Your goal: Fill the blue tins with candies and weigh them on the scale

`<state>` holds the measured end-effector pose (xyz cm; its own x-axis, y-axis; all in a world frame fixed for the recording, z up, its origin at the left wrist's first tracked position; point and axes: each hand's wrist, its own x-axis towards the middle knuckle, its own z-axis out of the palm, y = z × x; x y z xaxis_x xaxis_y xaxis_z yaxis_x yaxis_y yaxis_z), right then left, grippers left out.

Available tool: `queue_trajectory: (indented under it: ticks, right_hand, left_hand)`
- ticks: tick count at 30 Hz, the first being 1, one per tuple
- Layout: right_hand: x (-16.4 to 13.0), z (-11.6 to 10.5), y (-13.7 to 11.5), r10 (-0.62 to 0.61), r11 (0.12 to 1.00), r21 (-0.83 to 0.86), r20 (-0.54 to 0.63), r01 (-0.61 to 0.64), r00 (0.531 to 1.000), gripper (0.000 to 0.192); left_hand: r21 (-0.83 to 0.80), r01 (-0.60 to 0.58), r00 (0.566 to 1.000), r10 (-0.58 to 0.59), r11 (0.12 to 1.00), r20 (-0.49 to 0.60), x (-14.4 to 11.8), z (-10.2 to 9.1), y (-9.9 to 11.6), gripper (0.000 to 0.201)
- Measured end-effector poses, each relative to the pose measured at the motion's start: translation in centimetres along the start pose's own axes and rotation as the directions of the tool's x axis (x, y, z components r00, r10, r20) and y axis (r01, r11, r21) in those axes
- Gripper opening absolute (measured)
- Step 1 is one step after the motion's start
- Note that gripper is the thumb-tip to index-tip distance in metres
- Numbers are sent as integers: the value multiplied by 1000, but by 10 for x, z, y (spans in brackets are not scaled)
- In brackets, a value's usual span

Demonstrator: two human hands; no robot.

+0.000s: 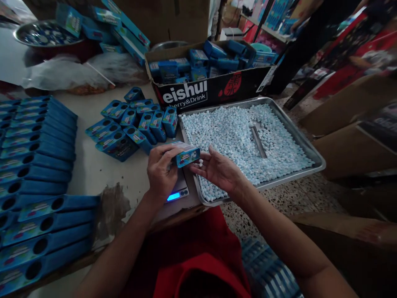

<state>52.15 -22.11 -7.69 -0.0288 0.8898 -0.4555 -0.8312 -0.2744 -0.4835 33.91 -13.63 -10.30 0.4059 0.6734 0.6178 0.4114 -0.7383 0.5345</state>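
My left hand (163,169) is closed around a small blue candy box (188,157), which lies tilted on its side above the scale, its printed end toward my right hand. Palm up and lightly cupped, my right hand (218,169) holds a few small white candies (201,162) on its fingers, beside the end of the box. The thumb stands apart from the fingers. Below the box, a digital scale (183,192) with a lit blue display is partly hidden by my left hand. A metal tray (319,165) of pale blue and white candies (223,124) extends under and beyond my right hand.
A metal scoop-like strip (258,142) lies in the candies. Blue boxes with round holes (40,186) stand in rows at left; a loose group (124,142) stands nearer. Behind is a black carton (214,93) of boxes. A steel bowl (18,39) is back left; a person (316,37) stands back right.
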Motion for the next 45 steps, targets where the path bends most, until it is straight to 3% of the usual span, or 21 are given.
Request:
queue_trajectory:
  ticks: [4, 7, 10, 16, 22, 24, 26, 28, 29, 31, 34, 36, 39, 43, 45]
  right_hand:
    - [-3, -2, -1, 15, 1000, -12, -3, -15, 1000, 33]
    - [-7, -5, -4, -19, 997, -69, -6, 19, 1000, 21]
    - [-11, -7, -6, -58, 982, -180, -2, 56, 998, 30]
    - [-15, 4, -7, -193, 874, -443, 62, 200, 979, 14]
    - [-10, 43, 7, -208, 607, -704, 307, 369, 929, 27]
    - [-6, 56, 14, -225, 445, -780, 378, 440, 898, 24]
    - [-4, 68, 20, -227, 229, -849, 430, 477, 874, 17]
    - [-5, 75, 20, -231, 41, -885, 443, 464, 866, 13]
    - [-6, 76, 18, -249, -10, -894, 437, 449, 864, 15]
    - [-12, 70, 5, -334, -16, -901, 413, 433, 847, 21]
    - [-20, 43, -26, -468, 34, -920, 331, 391, 819, 27]
    - [-25, 20, -45, -448, -75, -959, 276, 272, 850, 26]
    - [-32, 2, -60, -338, -360, -925, 253, 123, 907, 30]
    - [-31, 16, -62, -329, -457, -864, 386, 212, 862, 45]
    - [-21, 24, -59, -309, -513, -835, 398, 201, 864, 46]
  left_hand:
    - [-107, 113, 994, -113, 988, 3, -2, -1, -1, 21]
    - [-208, 257, 965, -262, 944, 3, -6, -9, -4, 35]
    - [-269, 393, 917, -396, 880, 45, -11, -25, -6, 49]
    - [-335, 550, 834, -524, 765, 172, -33, -62, 1, 44]
    - [-472, 650, 747, -614, 596, 254, -61, -58, -7, 53]
    - [-514, 645, 747, -608, 565, 269, -63, -56, -10, 58]
    - [-542, 628, 762, -582, 558, 283, -62, -59, -13, 68]
    - [-548, 610, 776, -572, 572, 267, -62, -69, -17, 80]
    - [-545, 600, 782, -573, 586, 245, -62, -77, -19, 84]
    - [-530, 579, 793, -579, 620, 189, -64, -94, -20, 85]
    - [-486, 543, 808, -583, 685, 82, -66, -123, -12, 73]
    - [-434, 512, 820, -573, 742, -12, -65, -138, -4, 60]
    - [-337, 471, 843, -528, 815, -99, -61, -151, 5, 44]
    - [-248, 456, 867, -490, 855, -94, -61, -153, 9, 33]
    - [-212, 453, 874, -479, 866, -88, -63, -152, 11, 32]
